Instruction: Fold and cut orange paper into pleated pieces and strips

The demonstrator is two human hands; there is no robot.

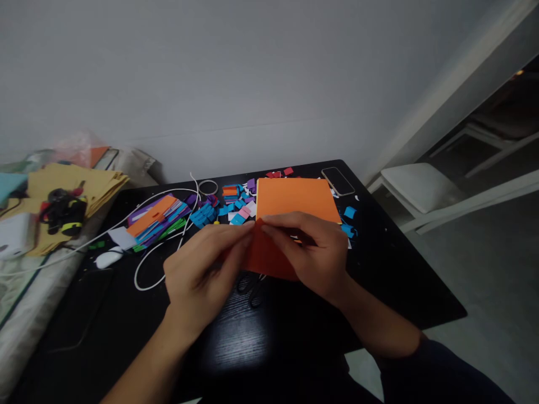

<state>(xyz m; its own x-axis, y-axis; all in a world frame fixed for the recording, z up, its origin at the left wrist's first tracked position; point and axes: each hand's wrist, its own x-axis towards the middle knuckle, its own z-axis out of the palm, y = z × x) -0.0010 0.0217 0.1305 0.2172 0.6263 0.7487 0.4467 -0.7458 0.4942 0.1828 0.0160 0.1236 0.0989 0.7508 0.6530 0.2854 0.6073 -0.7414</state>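
Observation:
Above the black table, a dark red sheet of paper (269, 255) hangs between my two hands. My left hand (208, 269) pinches its upper edge between thumb and forefinger. Close beside those fingertips, my right hand (315, 249) pinches the same edge, its wrist bent inward. Part of the sheet is hidden behind the hands. An orange sheet (297, 196) lies just beyond, with a pale edge showing along its left side. Under the red paper, scissors (254, 294) with dark handles are partly covered.
Cut blue paper pieces (204, 214) and stacked coloured strips (158, 219) lie left on the table (404, 292), beside a looped white cable (138, 278) and a tape ring (208, 187). A phone-like frame (339, 180) sits back right. A white chair (421, 185) stands right.

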